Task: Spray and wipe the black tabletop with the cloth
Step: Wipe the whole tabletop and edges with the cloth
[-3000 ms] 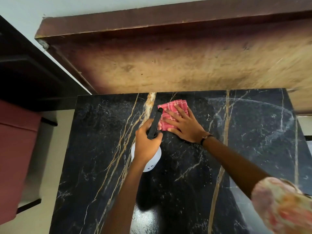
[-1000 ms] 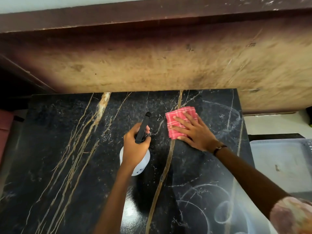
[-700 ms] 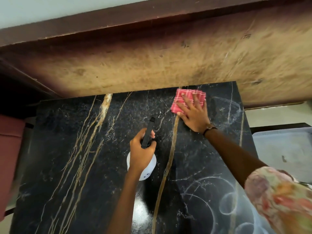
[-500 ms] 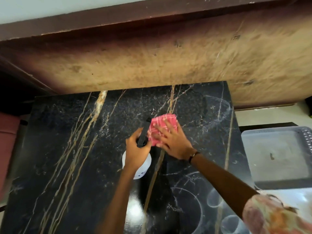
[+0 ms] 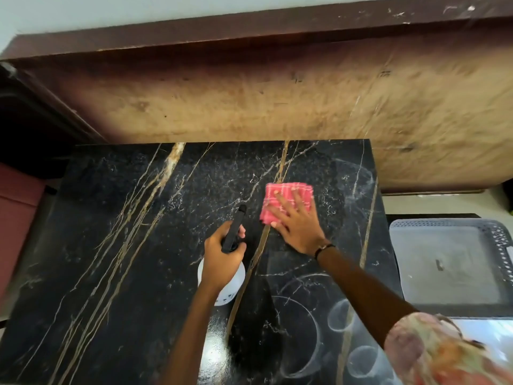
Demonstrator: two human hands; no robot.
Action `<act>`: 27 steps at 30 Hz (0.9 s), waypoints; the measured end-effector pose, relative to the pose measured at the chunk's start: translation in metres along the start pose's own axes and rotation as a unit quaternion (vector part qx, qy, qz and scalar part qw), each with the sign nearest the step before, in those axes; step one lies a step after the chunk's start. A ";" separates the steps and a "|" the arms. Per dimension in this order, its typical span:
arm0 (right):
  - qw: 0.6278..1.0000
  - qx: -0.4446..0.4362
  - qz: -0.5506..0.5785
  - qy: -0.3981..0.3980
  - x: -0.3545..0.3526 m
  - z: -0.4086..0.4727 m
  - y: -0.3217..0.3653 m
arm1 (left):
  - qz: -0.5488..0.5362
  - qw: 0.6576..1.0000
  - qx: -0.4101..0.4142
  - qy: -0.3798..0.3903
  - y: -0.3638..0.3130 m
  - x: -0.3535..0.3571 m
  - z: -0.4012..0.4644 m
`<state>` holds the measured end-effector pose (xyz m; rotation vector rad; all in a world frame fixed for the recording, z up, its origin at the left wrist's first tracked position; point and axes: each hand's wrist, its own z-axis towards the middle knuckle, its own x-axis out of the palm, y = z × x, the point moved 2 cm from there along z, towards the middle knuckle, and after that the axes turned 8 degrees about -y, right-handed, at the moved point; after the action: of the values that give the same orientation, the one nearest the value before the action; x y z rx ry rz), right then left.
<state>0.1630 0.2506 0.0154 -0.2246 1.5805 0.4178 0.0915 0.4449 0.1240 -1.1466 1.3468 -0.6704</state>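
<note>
Your folded red checked cloth (image 5: 286, 200) lies flat on the black tabletop (image 5: 116, 245) toward its far right part, pinned under your right hand (image 5: 298, 226), whose fingers are spread open across it. Just to its left, your left hand (image 5: 223, 259) is wrapped tight around the black head of the white spray bottle (image 5: 231, 284), held above the marble. A grey perforated basket (image 5: 497, 245) sits beside the table's right edge.
</note>
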 end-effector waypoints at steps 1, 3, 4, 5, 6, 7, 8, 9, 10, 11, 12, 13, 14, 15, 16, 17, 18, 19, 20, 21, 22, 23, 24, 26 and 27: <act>0.999 -0.032 0.004 -0.006 0.004 -0.008 0.017 | 0.004 1.000 -0.003 0.005 0.001 0.000 -0.004; 0.995 -0.096 0.011 0.006 0.009 -0.034 0.043 | 0.004 1.000 -0.006 0.016 0.003 -0.001 -0.011; 0.992 -0.126 0.009 0.014 0.010 -0.050 0.049 | 0.002 1.000 -0.006 0.019 0.003 -0.001 -0.014; 0.988 -0.151 0.006 0.016 0.010 -0.067 0.049 | 0.002 1.000 -0.003 0.019 0.003 -0.002 -0.018; 0.985 -0.170 0.007 0.014 0.009 -0.083 0.042 | 0.003 1.000 -0.001 0.019 0.004 -0.002 -0.021; 0.983 -0.181 0.007 0.012 0.007 -0.097 0.030 | 0.006 1.000 0.001 0.019 0.004 -0.003 -0.024; 0.983 -0.186 0.001 0.012 0.006 -0.107 0.015 | 0.008 1.000 0.001 0.018 0.005 -0.003 -0.026; 0.984 -0.179 -0.004 0.012 0.003 -0.115 -0.001 | 0.008 1.000 -0.001 0.017 0.005 -0.004 -0.030; 0.987 -0.161 -0.007 0.009 -0.001 -0.119 -0.017 | 0.006 1.000 -0.002 0.016 0.006 -0.005 -0.033; 0.991 -0.131 -0.008 0.010 -0.004 -0.118 -0.029 | 0.004 1.000 -0.001 0.014 0.006 -0.006 -0.037; 0.995 -0.095 -0.006 0.018 -0.008 -0.111 -0.037 | 0.001 1.000 0.002 0.013 0.006 -0.007 -0.040; 0.998 -0.057 -0.002 0.029 -0.010 -0.102 -0.039 | 0.000 1.000 0.004 0.013 0.007 -0.008 -0.042; 0.999 -0.019 0.004 0.036 -0.012 -0.091 -0.035 | 0.000 1.000 0.007 0.012 0.008 -0.009 -0.046; 0.999 0.012 0.009 0.039 -0.012 -0.081 -0.025 | 0.001 1.000 0.010 0.011 0.008 -0.010 -0.049; 0.999 0.033 0.011 0.037 -0.011 -0.072 -0.012 | 0.001 1.000 0.014 0.009 0.008 -0.011 -0.053; 0.998 0.039 0.013 0.036 -0.009 -0.065 0.003 | 0.001 1.000 0.018 0.008 0.007 -0.011 -0.056; 0.999 0.029 0.014 0.038 -0.006 -0.061 0.018 | -0.001 1.000 0.022 0.008 0.007 -0.012 -0.059; 0.999 0.008 0.015 0.037 -0.004 -0.062 0.034 | -0.001 1.000 0.023 0.010 0.007 -0.012 -0.063; 0.999 -0.025 0.015 0.037 0.000 -0.068 0.048 | -0.002 1.000 0.021 0.013 0.007 -0.012 -0.067; 0.997 -0.063 0.014 0.038 0.003 -0.078 0.061 | -0.003 1.000 0.017 0.016 0.009 -0.013 -0.070; 0.994 -0.102 0.013 0.043 0.006 -0.093 0.070 | -0.002 1.000 0.012 0.019 0.011 -0.013 -0.074; 0.989 -0.140 0.011 0.044 0.008 -0.110 0.074 | 0.001 1.000 0.008 0.022 0.012 -0.014 -0.077; 0.984 -0.170 0.010 0.042 0.010 -0.129 0.072 | 0.004 1.000 0.006 0.024 0.014 -0.014 -0.080; 0.978 -0.204 0.015 0.026 0.008 -0.163 0.053 | 0.008 1.000 0.006 0.027 0.017 -0.014 -0.088; 0.978 -0.208 0.013 0.015 0.005 -0.176 0.037 | 0.009 1.000 0.006 0.026 0.018 -0.015 -0.092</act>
<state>-0.0129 0.2151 0.0170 -0.5332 1.5140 0.7695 -0.0032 0.4423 0.1272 -1.1126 1.3925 -0.6992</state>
